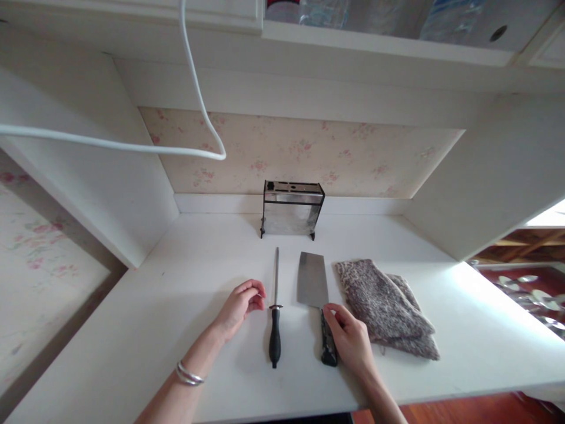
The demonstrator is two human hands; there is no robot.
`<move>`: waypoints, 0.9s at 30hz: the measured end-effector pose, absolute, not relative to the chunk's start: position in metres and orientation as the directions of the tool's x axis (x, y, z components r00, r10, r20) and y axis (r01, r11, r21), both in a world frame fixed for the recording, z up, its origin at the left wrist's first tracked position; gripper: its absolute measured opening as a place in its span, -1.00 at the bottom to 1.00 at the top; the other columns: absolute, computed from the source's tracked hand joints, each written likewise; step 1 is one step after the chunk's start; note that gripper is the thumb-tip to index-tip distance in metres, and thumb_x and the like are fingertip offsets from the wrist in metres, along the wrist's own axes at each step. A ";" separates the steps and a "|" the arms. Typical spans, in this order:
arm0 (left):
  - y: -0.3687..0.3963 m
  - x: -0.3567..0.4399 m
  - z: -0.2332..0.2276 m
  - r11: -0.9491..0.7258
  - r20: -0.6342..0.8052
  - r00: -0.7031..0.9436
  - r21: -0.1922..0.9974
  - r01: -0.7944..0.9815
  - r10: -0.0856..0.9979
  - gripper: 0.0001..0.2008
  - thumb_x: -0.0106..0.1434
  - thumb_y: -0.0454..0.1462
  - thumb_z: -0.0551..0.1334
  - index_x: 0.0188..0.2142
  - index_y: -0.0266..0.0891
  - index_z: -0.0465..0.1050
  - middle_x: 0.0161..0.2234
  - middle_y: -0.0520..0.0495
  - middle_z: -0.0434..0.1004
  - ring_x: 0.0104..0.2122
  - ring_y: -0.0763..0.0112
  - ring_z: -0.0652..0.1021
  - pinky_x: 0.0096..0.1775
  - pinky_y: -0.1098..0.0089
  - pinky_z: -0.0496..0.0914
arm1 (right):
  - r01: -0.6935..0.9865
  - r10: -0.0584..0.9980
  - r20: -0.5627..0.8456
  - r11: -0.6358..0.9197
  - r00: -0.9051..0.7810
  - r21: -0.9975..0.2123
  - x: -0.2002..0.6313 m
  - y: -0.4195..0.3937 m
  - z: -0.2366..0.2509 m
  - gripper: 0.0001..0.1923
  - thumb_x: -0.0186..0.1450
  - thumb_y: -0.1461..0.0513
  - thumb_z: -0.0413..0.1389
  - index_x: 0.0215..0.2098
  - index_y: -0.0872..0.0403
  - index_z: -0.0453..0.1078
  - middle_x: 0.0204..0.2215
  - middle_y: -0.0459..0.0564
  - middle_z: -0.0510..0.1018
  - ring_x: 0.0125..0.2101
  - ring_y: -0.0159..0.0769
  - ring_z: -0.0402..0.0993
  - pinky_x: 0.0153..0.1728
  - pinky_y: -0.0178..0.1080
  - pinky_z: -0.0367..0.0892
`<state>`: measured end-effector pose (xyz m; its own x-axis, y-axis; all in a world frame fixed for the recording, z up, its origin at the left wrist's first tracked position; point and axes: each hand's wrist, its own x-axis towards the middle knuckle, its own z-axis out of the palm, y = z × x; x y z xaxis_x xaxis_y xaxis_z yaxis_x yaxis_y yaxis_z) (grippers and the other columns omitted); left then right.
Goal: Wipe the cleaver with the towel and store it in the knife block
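Head view: your hands rest on the counter (132, 306) beside two tools.
Your right hand (349, 337) lies over the cleaver (314, 294) handle, fingers loosely curled on it; its blade points away from you. Your left hand (241, 305), half-curled and empty, sits just left of the parallel sharpening rod (275, 318).

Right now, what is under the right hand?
The right hand lies on the cleaver's dark handle, on the white counter. The blade shows fully; the handle's right side is covered. The folded cloth lies just beside it.
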<state>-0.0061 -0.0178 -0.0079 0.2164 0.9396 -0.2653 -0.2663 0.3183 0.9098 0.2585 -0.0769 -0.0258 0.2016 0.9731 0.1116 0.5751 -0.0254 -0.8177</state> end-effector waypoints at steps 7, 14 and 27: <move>0.017 0.001 0.009 0.186 -0.186 0.086 0.982 0.003 0.979 -0.87 0.10 -0.27 0.16 -0.33 -0.23 0.39 -0.32 -0.03 0.46 -0.42 0.45 0.49 -0.33 0.42 0.39 | 0.772 0.972 0.224 0.094 0.064 -0.628 0.279 -0.090 -0.023 -0.67 0.36 0.05 -0.07 -0.17 0.03 0.45 -0.34 -0.01 0.58 -0.39 -0.26 0.51 -0.36 -0.33 0.33; 0.130 0.020 0.025 -0.055 0.095 -0.062 0.882 0.468 0.994 -0.55 0.08 -0.39 0.17 0.01 -0.34 0.33 0.01 -0.28 0.43 -0.12 0.23 0.50 -0.08 0.33 0.32 | 0.888 0.955 0.009 0.279 -0.296 -0.366 0.294 -0.101 0.003 -0.49 0.30 0.31 -0.13 0.20 -0.11 0.20 -0.22 -0.06 0.58 -0.34 -0.24 0.55 -0.39 -0.34 0.30; 0.198 0.015 0.016 -0.106 0.209 -0.067 0.716 0.689 0.976 -0.47 0.19 -0.33 0.20 0.14 -0.36 0.14 0.11 -0.36 0.33 0.05 0.17 0.42 -0.01 0.32 0.27 | 0.843 0.842 -0.090 0.515 -0.531 -0.152 0.285 -0.085 0.038 -0.59 0.11 0.44 -0.03 -0.16 -0.07 0.35 -0.47 -0.16 0.53 -0.53 -0.33 0.47 -0.53 -0.32 0.02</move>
<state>0.0145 0.1983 0.0156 -0.0669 0.9756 0.2093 0.6895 -0.1064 0.7165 0.2849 -0.0848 0.0377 -0.5311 0.8425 -0.0905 0.8434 0.5154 -0.1517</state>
